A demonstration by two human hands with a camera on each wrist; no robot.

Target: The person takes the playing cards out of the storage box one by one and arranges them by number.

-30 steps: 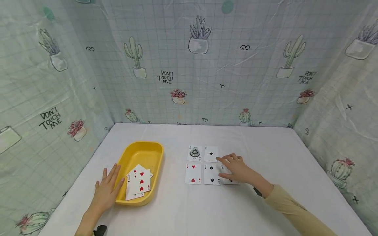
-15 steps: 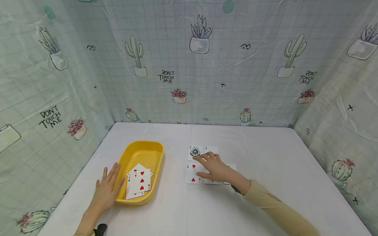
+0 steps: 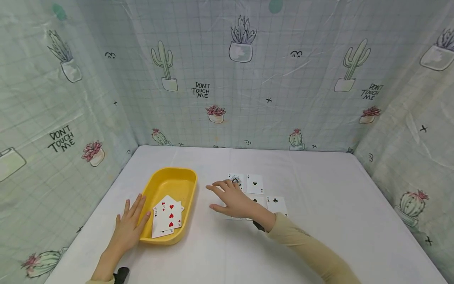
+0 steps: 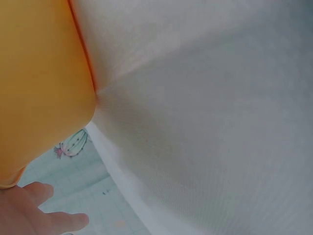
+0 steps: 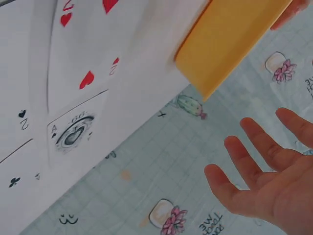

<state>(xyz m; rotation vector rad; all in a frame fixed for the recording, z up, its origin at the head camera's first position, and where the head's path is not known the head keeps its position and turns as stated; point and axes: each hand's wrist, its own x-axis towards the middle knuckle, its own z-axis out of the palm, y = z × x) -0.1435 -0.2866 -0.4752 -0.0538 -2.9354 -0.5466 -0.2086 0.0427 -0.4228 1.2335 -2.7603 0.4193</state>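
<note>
My left hand (image 3: 128, 225) rests on the left rim of a yellow tray (image 3: 174, 182), fingers straight and spread. Inside the tray lies a loose pile of playing cards, with the three of hearts (image 3: 170, 217) on top. My right hand (image 3: 232, 200) hovers left of and partly over the laid-out cards, its fingers spread and holding nothing. It covers most of the two of hearts (image 5: 88, 54), which shows in the right wrist view. Around it lie the ace of spades (image 3: 237, 178), ace of clubs (image 3: 255, 184), two of spades (image 3: 257, 199) and two of clubs (image 3: 276, 204), all face up.
A white cloth (image 3: 319, 221) covers the table. Behind it and on both sides hangs a pale green curtain (image 3: 227, 94) printed with cacti. In the left wrist view the tray's yellow outer wall (image 4: 44, 73) fills the upper left.
My right hand has travelled left across the cards toward the tray, uncovering the ace of clubs and two of clubs. My left hand keeps its place on the tray.
</note>
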